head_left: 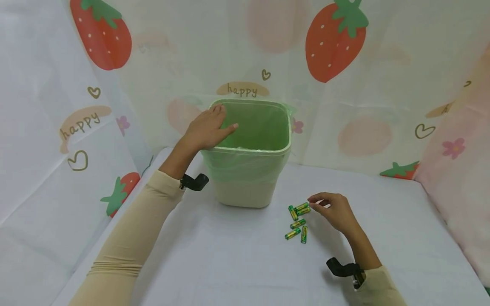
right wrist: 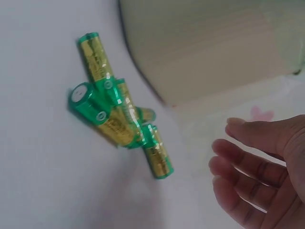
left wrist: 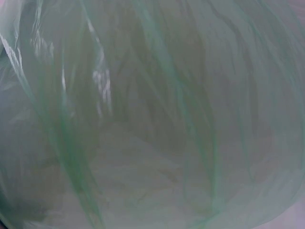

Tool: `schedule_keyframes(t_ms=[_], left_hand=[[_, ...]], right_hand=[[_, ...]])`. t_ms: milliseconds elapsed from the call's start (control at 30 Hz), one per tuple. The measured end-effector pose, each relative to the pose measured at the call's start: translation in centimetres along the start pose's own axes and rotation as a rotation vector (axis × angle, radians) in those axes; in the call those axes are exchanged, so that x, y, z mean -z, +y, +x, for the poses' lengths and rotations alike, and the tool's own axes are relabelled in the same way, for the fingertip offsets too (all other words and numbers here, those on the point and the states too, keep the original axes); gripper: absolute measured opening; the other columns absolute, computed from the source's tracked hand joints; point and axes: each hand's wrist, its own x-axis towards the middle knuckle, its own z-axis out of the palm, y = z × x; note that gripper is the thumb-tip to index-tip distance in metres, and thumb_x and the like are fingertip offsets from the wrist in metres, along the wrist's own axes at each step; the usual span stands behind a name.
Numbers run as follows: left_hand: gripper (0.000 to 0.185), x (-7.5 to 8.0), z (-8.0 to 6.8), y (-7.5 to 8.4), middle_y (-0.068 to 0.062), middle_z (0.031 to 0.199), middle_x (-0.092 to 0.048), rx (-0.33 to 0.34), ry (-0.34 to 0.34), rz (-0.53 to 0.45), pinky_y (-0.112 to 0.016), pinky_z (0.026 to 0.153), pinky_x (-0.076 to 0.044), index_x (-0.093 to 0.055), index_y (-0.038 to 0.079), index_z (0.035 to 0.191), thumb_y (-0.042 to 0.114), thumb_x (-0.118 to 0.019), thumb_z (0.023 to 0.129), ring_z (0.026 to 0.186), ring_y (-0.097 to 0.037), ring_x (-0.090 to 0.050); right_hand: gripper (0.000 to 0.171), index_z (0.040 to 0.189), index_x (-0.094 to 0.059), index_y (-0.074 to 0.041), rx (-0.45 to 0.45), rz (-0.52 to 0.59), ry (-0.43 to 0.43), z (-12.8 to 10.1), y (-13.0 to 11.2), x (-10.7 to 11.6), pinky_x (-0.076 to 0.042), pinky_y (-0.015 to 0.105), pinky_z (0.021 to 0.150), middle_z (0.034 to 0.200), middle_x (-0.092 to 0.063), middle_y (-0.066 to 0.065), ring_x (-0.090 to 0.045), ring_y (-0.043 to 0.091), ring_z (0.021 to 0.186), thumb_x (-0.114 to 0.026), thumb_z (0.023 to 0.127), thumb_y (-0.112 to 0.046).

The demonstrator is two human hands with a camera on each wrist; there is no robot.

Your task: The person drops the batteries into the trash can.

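The left hand (head_left: 208, 127) lay flat on the rim of the bin (head_left: 249, 148), fingers straight, seemingly steadying it and its green liner (left wrist: 152, 114). The right hand (head_left: 333, 210) hovered beside the batteries (head_left: 297, 221) on the table (head_left: 229, 263), fingers loosely curled, grasping nothing.

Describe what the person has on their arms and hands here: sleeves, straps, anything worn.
Both arms wear long, close-fitting beige sleeves, the left sleeve wrinkled near the elbow, the right sleeve showing only near the cuff. A small black mount sits at each wrist: one at the left wrist, one at the right wrist. The left hand and right hand are bare, with no gloves or rings visible.
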Motion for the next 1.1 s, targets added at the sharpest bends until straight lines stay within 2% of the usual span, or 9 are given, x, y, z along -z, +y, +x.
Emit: schedule_keyframes(t_ms=[567,767,1000,1100], left_hand=[[0.083,0.1,-0.2,0.1,-0.022,0.168,0.001,-0.001,0.0,-0.018,-0.046,0.126,-0.006,-0.004,-0.006,0.16,0.053,-0.033,0.109,0.156,-0.033,0.0],[0.083,0.1,-0.2,0.1,-0.022,0.168,0.001,-0.002,-0.003,-0.009,-0.045,0.126,-0.005,-0.004,-0.007,0.16,0.052,-0.033,0.109,0.156,-0.033,0.0],[0.083,0.1,-0.1,0.1,-0.022,0.168,0.0,0.004,-0.001,-0.011,-0.045,0.126,-0.005,-0.005,-0.006,0.16,0.053,-0.033,0.109,0.156,-0.033,0.0],[0.083,0.0,0.0,0.0,-0.022,0.168,0.0,0.001,0.001,-0.013,-0.045,0.126,-0.005,-0.005,-0.006,0.16,0.053,-0.033,0.109,0.156,-0.033,0.0]], right_hand=[[0.015,0.105,-0.079,-0.005,-0.051,-0.016,0.002,-0.2,1.8,-1.6,-0.05,0.033,0.069,0.101,-0.076,0.008,-0.068,0.024,0.086,-0.077,0.091,-0.01],[0.014,0.105,-0.078,-0.005,-0.069,-0.013,-0.007,-0.3,2.0,-2.1,-0.051,0.034,0.069,0.108,-0.075,0.012,-0.068,0.027,0.09,-0.077,0.091,-0.008],[0.015,0.104,-0.079,-0.006,-0.061,-0.034,-0.01,-0.3,2.3,-2.6,-0.05,0.027,0.066,0.105,-0.073,0.008,-0.063,0.021,0.087,-0.078,0.089,-0.005],[0.017,0.105,-0.079,-0.006,-0.058,-0.055,-0.016,-0.3,2.5,-2.8,-0.048,0.028,0.066,0.103,-0.072,0.007,-0.06,0.019,0.085,-0.079,0.088,-0.004]])
